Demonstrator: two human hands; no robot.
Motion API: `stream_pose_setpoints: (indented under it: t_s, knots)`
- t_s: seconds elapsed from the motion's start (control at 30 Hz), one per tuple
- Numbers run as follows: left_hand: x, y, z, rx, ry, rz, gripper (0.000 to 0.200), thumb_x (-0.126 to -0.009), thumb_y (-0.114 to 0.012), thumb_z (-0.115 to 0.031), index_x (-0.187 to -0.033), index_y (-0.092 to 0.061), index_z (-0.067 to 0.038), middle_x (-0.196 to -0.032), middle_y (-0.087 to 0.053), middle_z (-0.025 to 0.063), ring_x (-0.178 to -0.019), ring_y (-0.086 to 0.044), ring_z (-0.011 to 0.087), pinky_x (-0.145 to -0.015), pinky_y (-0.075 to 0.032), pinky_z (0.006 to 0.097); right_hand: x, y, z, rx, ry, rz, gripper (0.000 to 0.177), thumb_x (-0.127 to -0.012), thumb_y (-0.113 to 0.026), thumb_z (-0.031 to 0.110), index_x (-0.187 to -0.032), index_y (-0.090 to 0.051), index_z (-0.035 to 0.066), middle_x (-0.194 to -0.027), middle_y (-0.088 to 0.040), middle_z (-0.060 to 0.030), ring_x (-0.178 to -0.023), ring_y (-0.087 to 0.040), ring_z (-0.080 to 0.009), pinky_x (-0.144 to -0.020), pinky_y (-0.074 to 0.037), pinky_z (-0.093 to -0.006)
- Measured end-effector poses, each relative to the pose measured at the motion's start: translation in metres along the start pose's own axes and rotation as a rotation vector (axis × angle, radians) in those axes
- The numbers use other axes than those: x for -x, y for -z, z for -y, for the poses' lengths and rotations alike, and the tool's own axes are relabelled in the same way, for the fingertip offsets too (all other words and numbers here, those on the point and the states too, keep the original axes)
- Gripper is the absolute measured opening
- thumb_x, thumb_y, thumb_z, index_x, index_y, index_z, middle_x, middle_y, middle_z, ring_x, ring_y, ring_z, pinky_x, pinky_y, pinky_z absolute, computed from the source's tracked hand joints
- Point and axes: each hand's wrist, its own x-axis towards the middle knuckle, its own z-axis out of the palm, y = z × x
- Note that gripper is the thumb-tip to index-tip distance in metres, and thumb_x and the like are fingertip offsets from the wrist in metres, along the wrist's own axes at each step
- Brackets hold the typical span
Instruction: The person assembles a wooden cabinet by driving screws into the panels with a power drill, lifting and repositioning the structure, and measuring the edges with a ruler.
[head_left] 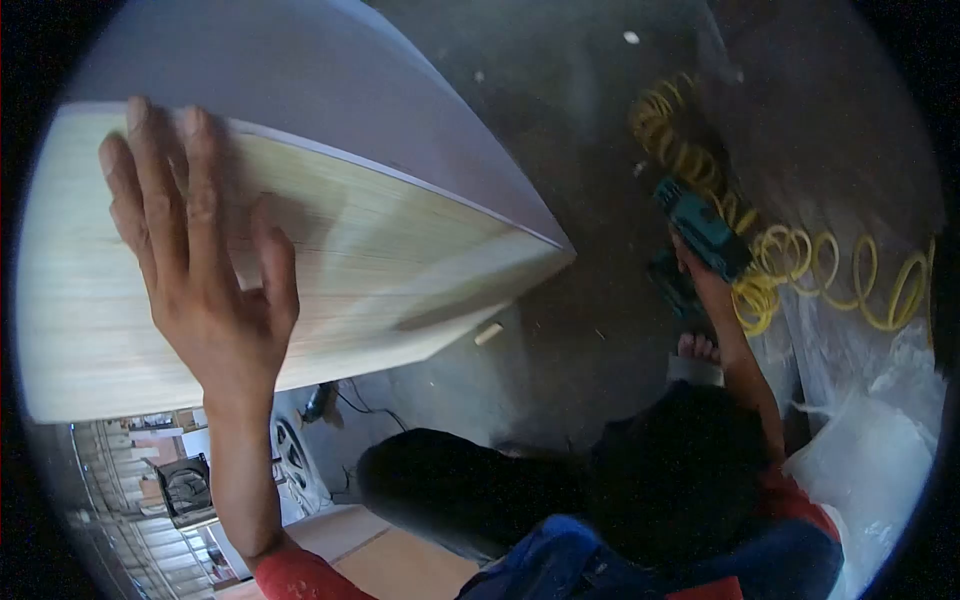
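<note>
My left hand lies on the pale wood-grain face of a large panel, its fingers spread and the fingertips near the far edge. A lavender-grey panel meets the wood-grain one along that edge. Down on the right, my right hand is wrapped round a teal and black cordless drill, held low over the floor. The drill's front end points away from me; its tip is too dark to make out.
A coiled yellow hose runs beside and behind the drill. Clear plastic sheeting lies at right. A small wood piece is on the grey floor, near my bare foot. A black cable trails below the panel.
</note>
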Motion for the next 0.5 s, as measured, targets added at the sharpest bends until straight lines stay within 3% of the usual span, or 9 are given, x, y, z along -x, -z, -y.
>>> stream_pose_setpoints:
  t_s: [0.03,0.07,0.13,0.2,0.23,0.33,0.4,0.43,0.5]
  knots:
    - [0.004,-0.006,-0.008,0.008,-0.015,0.037,0.059,-0.082,-0.058,-0.008,-0.139,-0.044,-0.014,-0.151,-0.027,0.0150,-0.141,-0.019,0.0376,-0.113,-0.016,0.0538,0.002,0.001,0.003,0.014,-0.053,0.032,0.024,-0.086,-0.068,0.030,-0.085,-0.064,0.006,-0.072,-0.061,-0.0026,-0.068,-0.058,-0.0148,-0.068,-0.048,-0.0307]
    - [0.011,-0.017,-0.025,0.123,-0.001,0.029,0.058,-0.076,-0.059,-0.007,-0.133,-0.053,-0.020,-0.151,-0.028,0.0136,-0.141,-0.018,0.0369,-0.109,-0.022,0.0612,0.003,0.002,0.001,0.025,-0.102,0.065,0.023,-0.086,-0.067,0.030,-0.089,-0.066,0.007,-0.079,-0.065,-0.0046,-0.075,-0.062,-0.0165,-0.072,-0.050,-0.0315]
    - [0.036,-0.050,-0.065,0.448,-0.098,0.039,0.050,-0.072,-0.061,-0.003,-0.121,-0.062,-0.010,-0.136,-0.048,0.0171,-0.128,-0.043,0.0366,-0.104,-0.036,0.0540,0.003,-0.004,-0.030,0.136,-0.034,0.002,0.018,-0.087,-0.067,0.025,-0.091,-0.067,0.008,-0.075,-0.062,-0.0028,-0.067,-0.056,-0.0130,-0.065,-0.046,-0.0292]
    - [0.050,-0.072,-0.124,0.711,-0.023,0.343,0.039,-0.070,-0.065,-0.005,-0.109,-0.065,-0.004,-0.115,-0.059,0.0170,-0.111,-0.056,0.0337,-0.095,-0.045,0.0448,0.013,-0.005,-0.040,0.244,0.051,-0.063,0.013,-0.088,-0.066,0.020,-0.093,-0.069,0.008,-0.071,-0.059,-0.0009,-0.060,-0.050,-0.0096,-0.058,-0.042,-0.0268]
    - [0.071,-0.099,-0.155,0.957,0.037,0.436,0.032,-0.072,-0.066,-0.008,-0.103,-0.064,-0.003,-0.106,-0.062,0.0158,-0.102,-0.059,0.0331,-0.089,-0.049,0.0438,0.018,-0.007,-0.034,-0.171,-0.056,0.026,0.014,-0.088,-0.066,0.021,-0.093,-0.069,0.009,-0.073,-0.060,-0.0014,-0.061,-0.052,-0.0107,-0.060,-0.044,-0.0273]
    - [0.115,-0.169,-0.239,1.017,0.182,1.025,0.033,-0.078,-0.067,-0.021,-0.106,-0.062,-0.006,-0.104,-0.064,0.0167,-0.094,-0.062,0.0360,-0.083,-0.050,0.0458,0.031,-0.010,-0.045,-0.706,-0.241,0.127,0.015,-0.087,-0.067,0.022,-0.093,-0.068,0.008,-0.077,-0.062,-0.0030,-0.068,-0.057,-0.0132,-0.066,-0.047,-0.0278]
    - [0.145,-0.205,-0.287,1.062,0.413,1.000,0.025,-0.077,-0.069,-0.020,-0.098,-0.063,-0.009,-0.098,-0.063,0.0154,-0.091,-0.061,0.0324,-0.080,-0.050,0.0431,0.036,-0.017,-0.062,-0.833,-0.301,0.127,0.017,-0.085,-0.069,0.023,-0.092,-0.067,0.007,-0.079,-0.063,-0.0040,-0.072,-0.060,-0.0144,-0.070,-0.049,-0.0280]
    - [0.160,-0.222,-0.310,1.067,0.400,0.998,0.025,-0.077,-0.069,-0.020,-0.098,-0.063,-0.009,-0.098,-0.063,0.0154,-0.091,-0.061,0.0324,-0.080,-0.050,0.0431,0.038,-0.020,-0.070,-0.959,-0.306,0.132,0.020,-0.085,-0.069,0.020,-0.100,-0.064,0.007,-0.088,-0.063,-0.0061,-0.081,-0.061,-0.0159,-0.074,-0.049,-0.0281]
    - [0.180,-0.251,-0.348,1.231,0.732,0.814,0.025,-0.077,-0.071,-0.021,-0.096,-0.063,-0.007,-0.095,-0.063,0.0137,-0.090,-0.062,0.0331,-0.077,-0.050,0.0421,0.038,-0.018,-0.073,-1.088,-0.293,0.124,0.026,-0.085,-0.069,0.016,-0.108,-0.062,0.006,-0.098,-0.064,-0.0083,-0.090,-0.062,-0.0173,-0.078,-0.050,-0.0282]
